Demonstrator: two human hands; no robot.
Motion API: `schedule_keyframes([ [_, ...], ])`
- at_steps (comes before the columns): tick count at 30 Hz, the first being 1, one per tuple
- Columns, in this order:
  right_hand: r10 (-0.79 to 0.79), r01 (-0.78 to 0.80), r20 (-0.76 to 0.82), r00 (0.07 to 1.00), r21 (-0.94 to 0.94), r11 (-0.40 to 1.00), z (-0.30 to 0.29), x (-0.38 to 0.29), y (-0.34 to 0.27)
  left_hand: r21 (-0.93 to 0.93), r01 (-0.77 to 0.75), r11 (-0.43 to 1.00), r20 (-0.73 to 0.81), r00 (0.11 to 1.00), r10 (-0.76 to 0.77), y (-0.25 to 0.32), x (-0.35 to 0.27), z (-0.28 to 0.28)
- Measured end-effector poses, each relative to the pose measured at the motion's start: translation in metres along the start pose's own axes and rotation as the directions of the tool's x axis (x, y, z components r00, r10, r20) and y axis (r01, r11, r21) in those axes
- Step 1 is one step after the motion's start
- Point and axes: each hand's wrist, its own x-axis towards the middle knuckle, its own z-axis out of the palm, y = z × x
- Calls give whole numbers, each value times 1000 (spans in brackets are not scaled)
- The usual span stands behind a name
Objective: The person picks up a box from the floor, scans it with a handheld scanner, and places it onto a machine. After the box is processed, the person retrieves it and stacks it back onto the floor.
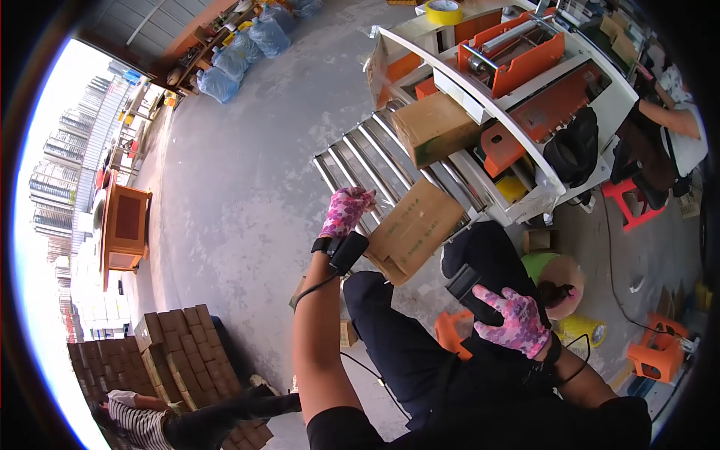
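My left hand (347, 212), in a pink patterned glove, is curled beside the rollers of a conveyor (363, 154). Whether its fingertips pinch anything is too small to tell. Just right of it, a closed brown cardboard carton (415, 230) bearing green print lies tilted at the conveyor's near edge. A second carton (436, 126) sits farther up the rollers, at the mouth of an orange and white carton-sealing machine (523, 109). My right hand (514, 322), gloved alike, has its fingers spread above my thigh, against a flat black object (469, 289).
A yellow tape roll (444, 11) lies atop the machine. A co-worker (680, 124) sits at right; another person (140, 419) is by stacked cartons (191, 351) at lower left. Orange stools (655, 351), a yellow roll (582, 330) and a cable (613, 281) are on the floor.
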Motion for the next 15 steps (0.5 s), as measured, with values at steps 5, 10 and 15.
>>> schedule_keyframes([
  [5,-34,33,14,999,42,999,26,58,15,139,-49,989,262,965,11,-15,-15,42],
  [10,243,-352,443,863,181,918,-21,104,-15,55,11,998,331,943,-28,-67,-13,32],
  [15,37,-70,312,949,96,993,15,113,-5,725,-73,685,104,995,-3,-55,-22,8],
])
